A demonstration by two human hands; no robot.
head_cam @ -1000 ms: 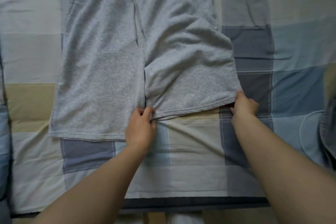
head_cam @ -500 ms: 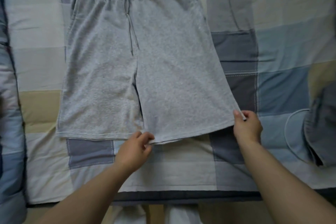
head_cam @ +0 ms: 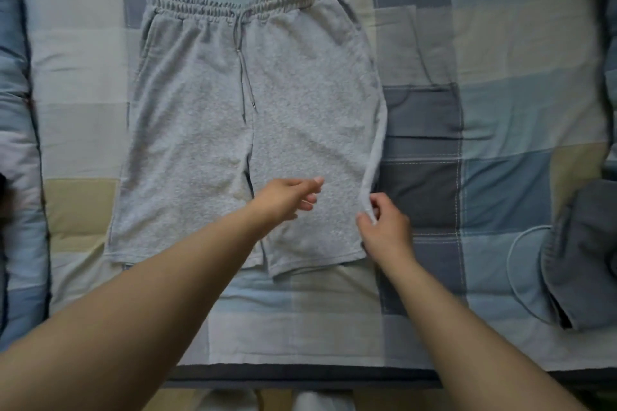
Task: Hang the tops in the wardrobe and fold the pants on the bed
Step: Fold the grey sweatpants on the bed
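1. One bed point(head_cam: 500, 43) fills nearly the whole view, covered by a patchwork quilt of blue, grey, cream and tan squares; its near edge runs across the bottom.
2. One pair of grey sweat shorts point(head_cam: 207, 143) lies flat on the quilt, left of centre, with the elastic waistband at the far side and both leg hems toward the person. A drawstring point(head_cam: 243, 77) hangs down from the middle of the waistband.
3. A dark grey garment point(head_cam: 581, 253) lies bunched at the right edge of the bed, well apart from the shorts, with a thin pale cord looping out beside it.
4. The left hand point(head_cam: 283, 198) hovers over the shorts' right leg, fingers loosely extended and apart, gripping nothing; whether it touches the cloth cannot be told.
5. The right hand point(head_cam: 384, 230) is at the outer side seam of that same leg, just above the hem, with thumb and fingers pinched together on the fabric edge, which is lifted slightly off the quilt.
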